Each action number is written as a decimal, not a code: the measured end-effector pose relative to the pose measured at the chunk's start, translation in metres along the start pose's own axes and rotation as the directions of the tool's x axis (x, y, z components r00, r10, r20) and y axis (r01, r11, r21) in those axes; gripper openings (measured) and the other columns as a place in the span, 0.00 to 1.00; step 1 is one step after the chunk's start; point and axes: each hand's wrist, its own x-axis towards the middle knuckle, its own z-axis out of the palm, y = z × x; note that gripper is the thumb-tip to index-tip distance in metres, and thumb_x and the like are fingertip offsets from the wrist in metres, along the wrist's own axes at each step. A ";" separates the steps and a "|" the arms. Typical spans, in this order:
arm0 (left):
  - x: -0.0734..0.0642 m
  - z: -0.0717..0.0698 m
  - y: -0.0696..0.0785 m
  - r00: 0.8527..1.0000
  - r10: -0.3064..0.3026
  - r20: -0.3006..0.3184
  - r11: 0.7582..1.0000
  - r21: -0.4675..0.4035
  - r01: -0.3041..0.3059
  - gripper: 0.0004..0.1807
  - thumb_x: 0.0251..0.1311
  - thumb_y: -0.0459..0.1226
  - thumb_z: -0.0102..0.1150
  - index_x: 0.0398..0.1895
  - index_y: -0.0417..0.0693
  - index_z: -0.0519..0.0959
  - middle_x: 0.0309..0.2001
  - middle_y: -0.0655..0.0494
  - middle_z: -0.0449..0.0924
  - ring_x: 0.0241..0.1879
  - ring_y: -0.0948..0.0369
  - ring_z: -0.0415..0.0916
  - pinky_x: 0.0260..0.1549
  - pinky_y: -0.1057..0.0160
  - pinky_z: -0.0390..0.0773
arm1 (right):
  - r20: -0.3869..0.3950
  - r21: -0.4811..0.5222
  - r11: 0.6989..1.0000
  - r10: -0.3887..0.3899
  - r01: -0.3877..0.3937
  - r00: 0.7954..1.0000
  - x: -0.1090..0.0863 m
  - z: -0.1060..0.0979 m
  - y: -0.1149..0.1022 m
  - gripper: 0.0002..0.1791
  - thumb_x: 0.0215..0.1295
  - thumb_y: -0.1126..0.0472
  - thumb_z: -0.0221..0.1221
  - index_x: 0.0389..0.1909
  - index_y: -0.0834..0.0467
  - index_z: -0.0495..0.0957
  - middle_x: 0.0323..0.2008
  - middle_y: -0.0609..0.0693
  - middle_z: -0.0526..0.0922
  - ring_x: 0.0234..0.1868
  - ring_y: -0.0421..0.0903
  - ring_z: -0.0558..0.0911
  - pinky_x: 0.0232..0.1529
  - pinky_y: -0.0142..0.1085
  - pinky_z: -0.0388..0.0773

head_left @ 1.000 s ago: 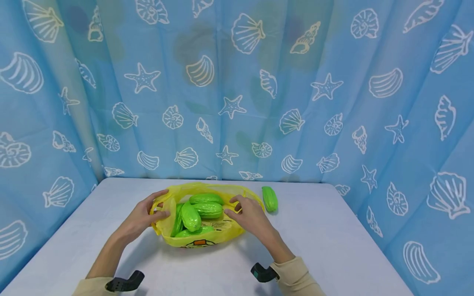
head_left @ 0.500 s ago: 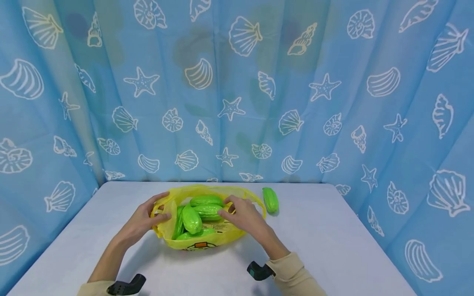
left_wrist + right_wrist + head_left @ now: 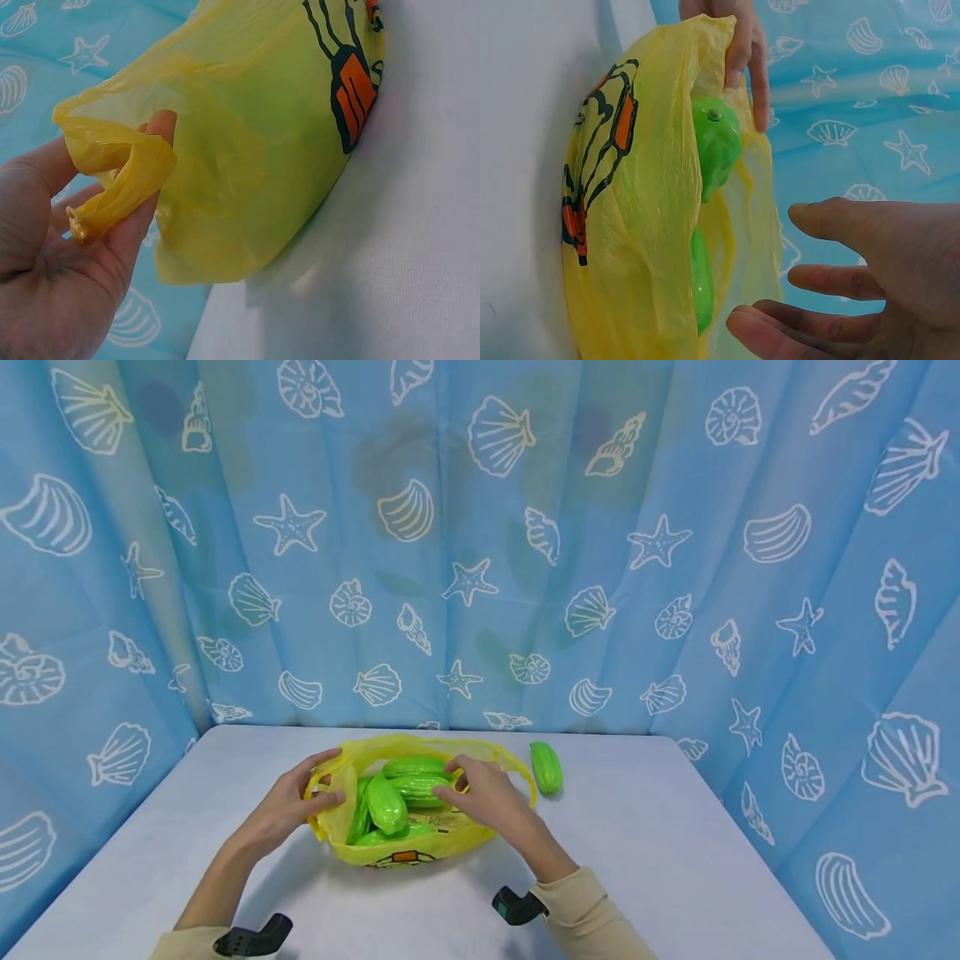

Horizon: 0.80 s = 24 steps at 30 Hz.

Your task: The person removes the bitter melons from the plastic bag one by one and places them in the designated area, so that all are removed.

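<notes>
My left hand (image 3: 285, 797) has the left edge of a yellow bag (image 3: 468, 841), the thin plastic caught between my thumb and fingers. My right hand (image 3: 487, 793) hovers at the right side of the bag's mouth, thumb and fingers parted and loosely bent, with nothing in its hold; whether it brushes the plastic I cannot tell. The bag rests on the white tabletop (image 3: 637, 860) with its mouth spread wide, its front wall bearing a black and orange print (image 3: 405, 858). Inside lie several glossy green gourds: two one behind the other near my right fingertips, one tilted toward me (image 3: 387, 806), and others partly hidden at the left and front. One more gourd (image 3: 547, 768) lies on the tabletop, just beyond the bag's right side. Behind it all hangs a blue curtain (image 3: 540, 585) with white shells and starfish.
</notes>
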 end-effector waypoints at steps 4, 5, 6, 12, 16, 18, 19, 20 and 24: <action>0.000 0.001 0.000 1.000 0.000 0.002 1.000 0.003 0.000 0.43 0.61 0.47 0.64 0.77 0.58 0.54 0.71 0.42 0.60 0.56 0.50 0.70 0.47 0.61 0.82 | 0.015 0.017 1.000 -0.002 0.002 1.000 0.001 0.002 -0.001 0.25 0.66 0.44 0.61 0.55 0.58 0.77 0.40 0.52 0.85 0.39 0.45 0.82 0.37 0.38 0.79; 0.000 0.001 0.000 1.000 -0.002 0.003 1.000 0.004 0.002 0.43 0.61 0.47 0.64 0.77 0.58 0.54 0.71 0.42 0.59 0.56 0.50 0.70 0.48 0.61 0.82 | 0.017 0.020 1.000 -0.003 0.002 1.000 0.001 0.002 -0.002 0.25 0.66 0.44 0.61 0.55 0.58 0.77 0.40 0.53 0.85 0.39 0.45 0.82 0.36 0.37 0.79; 0.000 0.001 0.000 1.000 -0.004 0.003 1.000 0.004 0.004 0.43 0.61 0.47 0.64 0.77 0.59 0.54 0.71 0.42 0.59 0.56 0.50 0.70 0.48 0.60 0.82 | 0.021 0.022 1.000 -0.002 0.002 1.000 0.001 0.003 -0.002 0.25 0.66 0.45 0.61 0.55 0.58 0.77 0.40 0.53 0.85 0.39 0.45 0.82 0.36 0.37 0.79; 0.000 0.003 0.000 1.000 -0.009 0.002 1.000 0.015 0.009 0.43 0.61 0.47 0.64 0.77 0.59 0.54 0.72 0.42 0.58 0.57 0.50 0.69 0.50 0.57 0.81 | 0.023 -0.001 1.000 -0.002 0.003 1.000 0.003 0.007 -0.004 0.25 0.65 0.44 0.61 0.55 0.57 0.78 0.38 0.52 0.85 0.36 0.43 0.81 0.34 0.34 0.77; 0.001 0.003 0.000 1.000 -0.009 0.000 1.000 0.017 0.009 0.43 0.61 0.47 0.64 0.77 0.59 0.53 0.71 0.42 0.59 0.56 0.51 0.70 0.49 0.58 0.81 | 0.017 -0.029 1.000 -0.005 0.006 1.000 0.005 0.007 -0.006 0.26 0.65 0.43 0.62 0.56 0.57 0.77 0.40 0.53 0.85 0.38 0.43 0.81 0.35 0.34 0.77; 0.001 0.003 0.000 1.000 -0.012 -0.001 1.000 0.016 0.012 0.44 0.61 0.48 0.64 0.77 0.59 0.53 0.71 0.42 0.60 0.54 0.51 0.71 0.48 0.58 0.82 | 0.024 -0.044 0.999 -0.004 0.005 1.000 0.005 0.007 -0.007 0.27 0.64 0.43 0.62 0.56 0.56 0.77 0.41 0.53 0.85 0.39 0.44 0.81 0.36 0.35 0.77; 0.001 0.002 0.000 1.000 -0.012 -0.001 1.000 0.016 0.012 0.44 0.61 0.48 0.64 0.77 0.59 0.53 0.71 0.42 0.60 0.54 0.51 0.71 0.48 0.58 0.82 | 0.028 -0.048 0.999 -0.003 0.004 1.000 0.006 0.007 -0.008 0.27 0.64 0.42 0.62 0.56 0.56 0.77 0.42 0.54 0.85 0.40 0.44 0.81 0.37 0.35 0.77; 0.001 0.002 0.000 1.000 -0.013 -0.002 1.000 0.014 0.013 0.44 0.61 0.48 0.64 0.77 0.59 0.53 0.71 0.42 0.60 0.53 0.52 0.72 0.47 0.59 0.82 | 0.030 -0.050 0.999 -0.003 0.005 1.000 0.006 0.007 -0.009 0.28 0.64 0.42 0.62 0.57 0.56 0.76 0.42 0.54 0.85 0.41 0.45 0.81 0.38 0.36 0.78; 0.001 0.001 0.000 1.000 -0.009 -0.004 1.000 0.001 0.009 0.44 0.61 0.48 0.64 0.77 0.59 0.53 0.70 0.42 0.61 0.50 0.52 0.72 0.45 0.62 0.82 | 0.038 -0.051 0.998 -0.023 0.025 0.999 0.009 0.007 -0.014 0.29 0.64 0.41 0.61 0.58 0.55 0.75 0.42 0.54 0.85 0.42 0.46 0.81 0.40 0.37 0.78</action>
